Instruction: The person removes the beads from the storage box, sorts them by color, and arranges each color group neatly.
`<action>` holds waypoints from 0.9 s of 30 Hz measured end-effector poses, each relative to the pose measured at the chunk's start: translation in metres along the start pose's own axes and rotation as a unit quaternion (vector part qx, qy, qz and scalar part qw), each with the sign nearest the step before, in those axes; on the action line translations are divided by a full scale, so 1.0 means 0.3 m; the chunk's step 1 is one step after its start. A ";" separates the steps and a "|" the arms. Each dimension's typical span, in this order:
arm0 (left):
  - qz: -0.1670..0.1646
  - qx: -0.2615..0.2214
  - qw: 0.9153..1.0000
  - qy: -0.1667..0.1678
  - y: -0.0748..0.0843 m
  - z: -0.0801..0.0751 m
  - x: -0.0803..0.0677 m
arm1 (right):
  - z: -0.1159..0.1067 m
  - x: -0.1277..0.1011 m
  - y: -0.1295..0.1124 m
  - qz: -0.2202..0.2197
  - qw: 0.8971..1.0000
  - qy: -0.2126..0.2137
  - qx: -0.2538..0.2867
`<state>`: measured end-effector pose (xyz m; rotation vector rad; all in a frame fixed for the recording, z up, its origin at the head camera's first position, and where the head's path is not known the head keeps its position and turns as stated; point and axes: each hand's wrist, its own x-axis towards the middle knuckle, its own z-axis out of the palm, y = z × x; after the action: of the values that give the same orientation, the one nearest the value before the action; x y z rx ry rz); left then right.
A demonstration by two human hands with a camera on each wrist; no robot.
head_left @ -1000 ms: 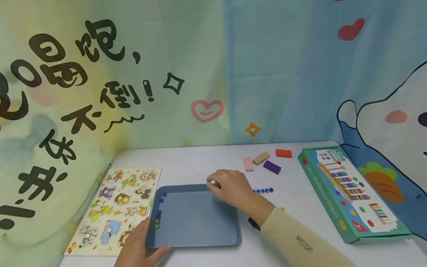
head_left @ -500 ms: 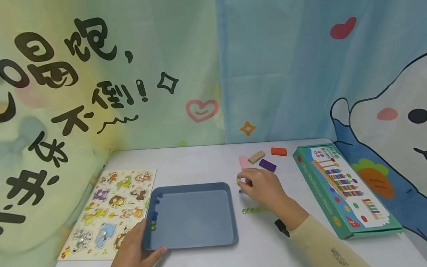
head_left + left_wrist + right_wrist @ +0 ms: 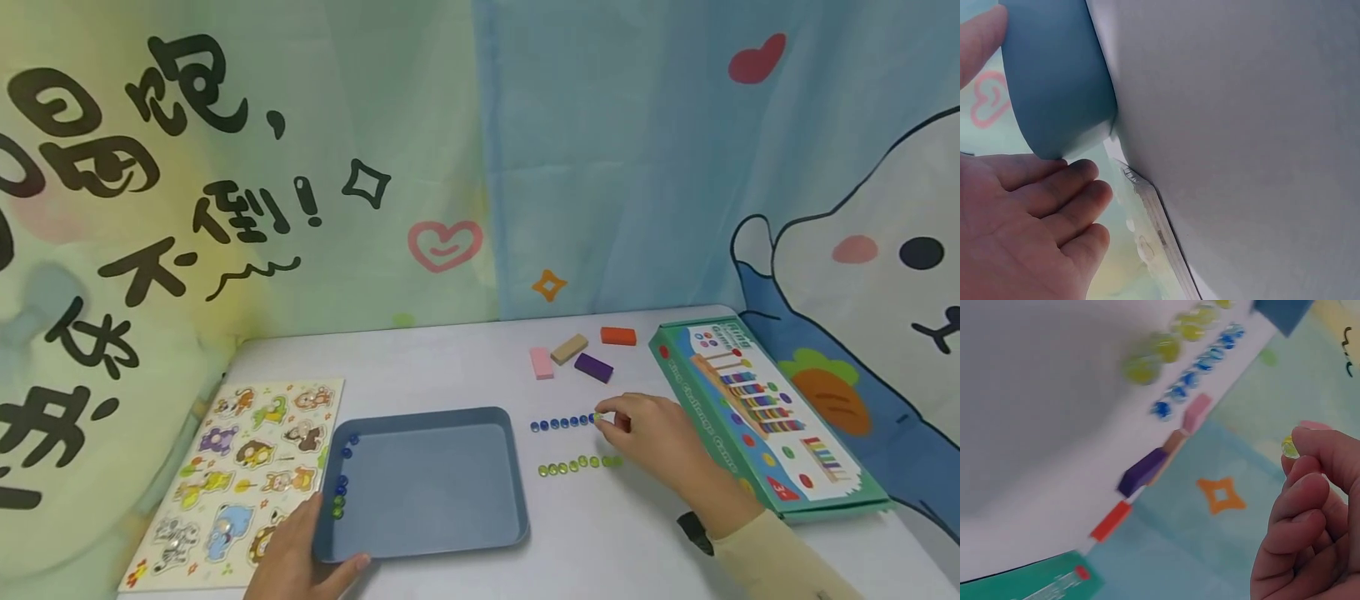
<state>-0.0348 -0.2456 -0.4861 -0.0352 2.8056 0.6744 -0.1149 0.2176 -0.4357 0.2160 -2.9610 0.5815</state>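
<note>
My left hand rests on the near left corner of the blue-grey tray, its thumb against the front wall. In the left wrist view its fingers lie loosely extended at the tray's corner. Between thumb and index finger, my right hand pinches a yellow-green glass marble. That hand is at the right end of a row of blue marbles on the table. A row of yellow-green marbles lies nearer to me. Blue marbles and green marbles line the tray's left side.
Behind the rows lie pink, tan, purple and orange blocks. A green game box stands at the right. An animal picture board lies left of the tray. A printed curtain hangs behind the table.
My right hand has moved right from above the tray's far edge to the end of the blue row, still pinching the marble. My left hand has stayed at the tray's corner.
</note>
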 end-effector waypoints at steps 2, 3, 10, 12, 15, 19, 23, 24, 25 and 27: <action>0.000 0.001 1.000 0.001 -0.004 0.000 -0.002 | 0.002 -0.012 0.021 0.003 1.000 -0.006 0.002; 0.000 0.001 1.000 0.001 -0.005 0.000 -0.002 | 0.003 -0.018 0.030 0.005 1.000 -0.009 0.003; -0.004 0.000 1.000 -0.002 -0.010 0.005 0.001 | 0.025 -0.051 0.087 0.014 0.999 -0.049 -0.015; -0.003 -0.002 1.000 -0.002 -0.009 0.006 0.003 | 0.033 -0.060 0.100 0.022 0.998 -0.064 -0.019; 0.001 -0.005 1.000 -0.001 -0.009 0.007 0.004 | 0.046 -0.068 0.114 0.036 0.996 -0.076 -0.021; 0.000 -0.005 1.000 -0.001 -0.009 0.006 0.003 | 0.059 -0.076 0.130 0.043 0.995 -0.082 -0.020; -0.001 -0.003 1.000 0.000 -0.009 0.006 0.002 | 0.065 -0.079 0.141 0.050 0.993 -0.102 -0.024; 0.000 -0.004 1.000 0.000 -0.009 0.006 0.002 | 0.066 -0.078 0.143 0.052 0.993 -0.107 -0.026; 0.000 -0.004 1.000 0.000 -0.009 0.006 0.003 | 0.066 -0.078 0.144 0.053 0.992 -0.112 -0.027; -0.001 -0.003 1.000 0.000 -0.007 0.005 0.004 | 0.069 -0.078 0.146 0.056 0.991 -0.118 -0.028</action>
<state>-0.0354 -0.2468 -0.4885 -0.0386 2.8033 0.6833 -0.1007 0.2526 -0.4740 0.1212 -3.2309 0.5174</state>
